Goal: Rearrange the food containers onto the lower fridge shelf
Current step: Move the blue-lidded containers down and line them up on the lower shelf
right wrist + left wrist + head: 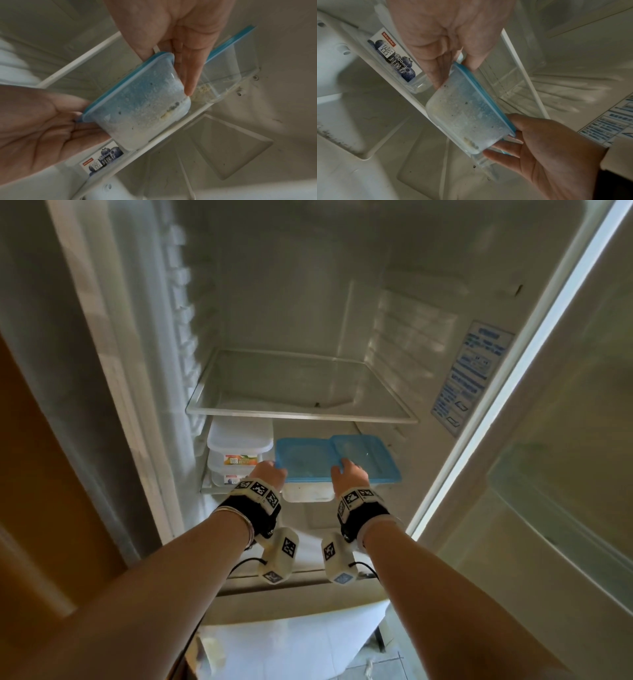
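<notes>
Frosted plastic meets our palms first: our left hand (269,474) and right hand (349,475) clasp the near blue-lidded translucent container (308,470) by its two ends, thumbs over the lid rim and fingers (190,75) straight along the walls. Its base sits on the front edge of the lower fridge shelf (178,119), part of it overhanging. Just beside it to the right stands a second blue-lidded clear container (368,455); to the left, a stack of white-lidded clear boxes (238,453). Farther up, the upper glass shelf (301,386) carries nothing. We judge the risks to be a tip off the front lip if released too soon, or a hard push knocking the neighbours.
</notes>
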`<state>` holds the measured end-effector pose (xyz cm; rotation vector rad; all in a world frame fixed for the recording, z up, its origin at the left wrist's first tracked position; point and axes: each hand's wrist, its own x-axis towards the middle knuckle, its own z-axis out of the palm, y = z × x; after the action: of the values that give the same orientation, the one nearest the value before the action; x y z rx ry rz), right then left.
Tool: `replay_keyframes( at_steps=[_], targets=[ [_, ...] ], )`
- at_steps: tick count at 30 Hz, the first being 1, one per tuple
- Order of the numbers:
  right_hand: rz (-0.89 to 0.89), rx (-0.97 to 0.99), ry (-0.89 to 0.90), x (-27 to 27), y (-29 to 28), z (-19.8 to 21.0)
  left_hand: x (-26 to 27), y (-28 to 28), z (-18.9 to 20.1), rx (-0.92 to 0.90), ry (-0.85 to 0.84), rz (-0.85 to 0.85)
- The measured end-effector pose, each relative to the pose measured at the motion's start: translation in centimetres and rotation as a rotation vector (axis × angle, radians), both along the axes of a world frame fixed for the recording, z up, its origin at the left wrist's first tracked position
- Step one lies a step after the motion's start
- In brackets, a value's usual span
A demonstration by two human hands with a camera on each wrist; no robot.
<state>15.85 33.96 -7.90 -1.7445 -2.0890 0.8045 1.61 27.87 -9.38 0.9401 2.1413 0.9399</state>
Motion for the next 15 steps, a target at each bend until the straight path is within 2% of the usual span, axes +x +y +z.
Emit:
replay_keyframes(
  at_steps=[8,12,15],
  targets=[
    [0.061,-0.102,0.047,-0.6,0.0,0.3,-0.4,0.7,-0.3,0.014,0.060,0.014],
    [0.093,-0.078,0.043,-0.5,-0.6,0.3,-0.6,0.6,-0.1,0.020,0.073,0.019],
    [0.078,-0.078,0.109,-0.3,-0.9,0.6,-0.6,0.5,-0.1,0.027,0.077,0.011]
  ],
)
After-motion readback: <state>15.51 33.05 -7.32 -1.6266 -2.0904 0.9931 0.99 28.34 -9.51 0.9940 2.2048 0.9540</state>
